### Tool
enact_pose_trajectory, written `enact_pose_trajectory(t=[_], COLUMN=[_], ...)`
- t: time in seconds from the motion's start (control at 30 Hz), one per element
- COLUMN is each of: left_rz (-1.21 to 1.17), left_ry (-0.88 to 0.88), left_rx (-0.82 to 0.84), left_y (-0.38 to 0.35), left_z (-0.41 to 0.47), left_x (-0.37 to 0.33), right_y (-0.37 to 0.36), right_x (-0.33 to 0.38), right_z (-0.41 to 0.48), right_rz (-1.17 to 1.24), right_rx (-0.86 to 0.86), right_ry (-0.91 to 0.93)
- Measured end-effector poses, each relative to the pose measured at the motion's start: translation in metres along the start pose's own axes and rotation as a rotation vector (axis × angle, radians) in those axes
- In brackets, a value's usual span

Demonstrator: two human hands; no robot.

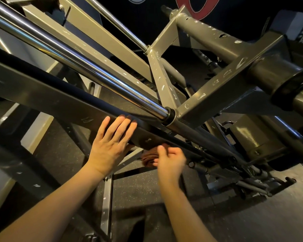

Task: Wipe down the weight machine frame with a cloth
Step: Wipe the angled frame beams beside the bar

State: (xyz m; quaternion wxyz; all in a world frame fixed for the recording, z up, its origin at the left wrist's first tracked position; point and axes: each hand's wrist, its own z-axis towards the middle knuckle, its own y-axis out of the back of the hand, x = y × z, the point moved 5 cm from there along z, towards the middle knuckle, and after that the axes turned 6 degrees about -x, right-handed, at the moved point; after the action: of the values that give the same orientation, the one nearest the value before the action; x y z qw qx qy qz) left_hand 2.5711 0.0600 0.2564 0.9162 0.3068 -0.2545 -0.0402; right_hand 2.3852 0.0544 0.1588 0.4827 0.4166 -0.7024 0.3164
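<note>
The olive-grey painted steel weight machine frame (63, 105) is being viewed from above, w/ its wide diagonal beam running from the upper left down toward the lower right. Paint on the frame is being shown as chipped in many spots, esp. on the cross members at centre and right.

The left hand (112, 142) is being laid flat against the near face of that diagonal beam, fingers straight and slightly spread, fingertips reaching the beam's top edge; nothing is being gripped by it.

The right hand (170, 158) is being held just below the beam's underside, fingers curled round a bunched reddish-brown cloth (150, 157). The cloth is being pressed up against the lower edge of the beam, just right of the left hand; most of it is being hidden by the right hand and the beam, so exact contact area can't be told.

A polished chrome guide rod (87, 67) is being seen running parallel above the beam, ending in a black collar (170, 116) where the cross members meet. A second, thinner chrome rod (119, 23) is lying further back.

A black speckled rubber floor (252, 215) is being seen beneath the machine, along w/ dark linkage bars (248, 180) near the lower right.
</note>
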Motion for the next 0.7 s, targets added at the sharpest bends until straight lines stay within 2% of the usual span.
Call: enact_pose_trajectory(t=[0.07, 0.17, 0.3, 0.43, 0.53, 0.63, 0.7], left_rz=[0.008, -0.003, 0.016, 0.017, 0.017, 0.001, -0.008], left_ry=[0.007, 0.013, 0.004, 0.000, 0.002, 0.000, 0.003], left_rx=[0.017, 0.000, -0.022, -0.032, -0.029, -0.019, -0.015], left_y=[0.001, 0.001, 0.002, 0.002, 0.002, 0.005, 0.005], left_z=[0.000, -0.001, 0.000, 0.000, 0.000, 0.000, -0.001], left_x=[-0.001, -0.001, 0.000, -0.001, 0.000, -0.001, -0.001], right_y=[-0.014, 0.002, 0.047, 0.057, 0.008, -0.029, -0.024], right_x=[0.006, 0.001, -0.022, -0.025, -0.004, 0.011, 0.009], right_z=[-0.017, -0.007, 0.027, 0.036, 0.006, -0.033, -0.031], right_rz=[-0.033, -0.112, -0.186, -0.077, -0.010, -0.030, -0.080], right_rx=[0.082, 0.087, -0.041, -0.199, -0.048, 0.121, 0.138], right_ry=[0.103, 0.161, 0.049, -0.046, 0.008, 0.165, 0.210])
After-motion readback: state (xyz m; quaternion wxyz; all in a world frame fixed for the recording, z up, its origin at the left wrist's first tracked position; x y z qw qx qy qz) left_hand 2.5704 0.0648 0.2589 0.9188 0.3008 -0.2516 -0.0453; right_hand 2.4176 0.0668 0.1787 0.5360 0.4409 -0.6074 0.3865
